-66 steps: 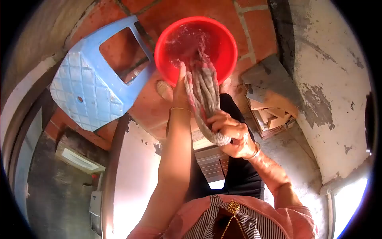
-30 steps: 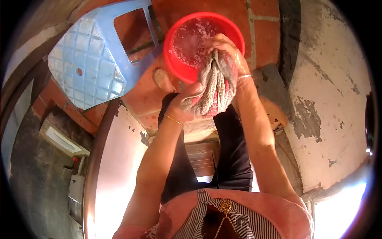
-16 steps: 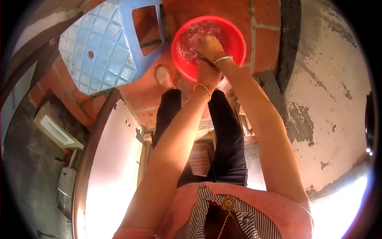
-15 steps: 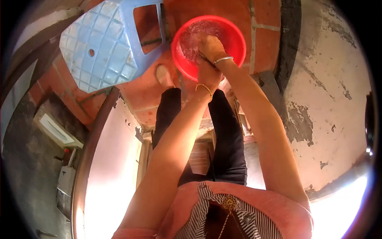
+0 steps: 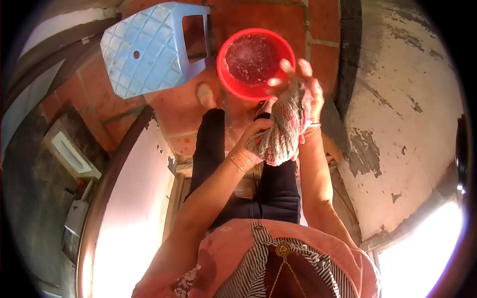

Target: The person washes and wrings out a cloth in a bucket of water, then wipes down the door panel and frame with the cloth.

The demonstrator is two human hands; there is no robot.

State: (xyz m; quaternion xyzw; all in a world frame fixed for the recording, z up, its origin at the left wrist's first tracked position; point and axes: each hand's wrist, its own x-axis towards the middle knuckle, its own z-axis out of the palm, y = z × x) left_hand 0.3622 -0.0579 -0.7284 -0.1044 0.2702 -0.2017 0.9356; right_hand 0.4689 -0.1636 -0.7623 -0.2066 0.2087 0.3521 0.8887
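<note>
Squarely between the hands (image 5: 251, 143) (image 5: 314, 103), bunched cloth (image 5: 284, 130), touching both.

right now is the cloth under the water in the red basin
No, the left hand holds the cloth out of the water in the red basin.

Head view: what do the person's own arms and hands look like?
Both forearms are bare below pink sleeves. The left hand is ungloved, with thin gold-coloured bands at the wrist; the right hand, also ungloved, wears a silvery bracelet.
</note>
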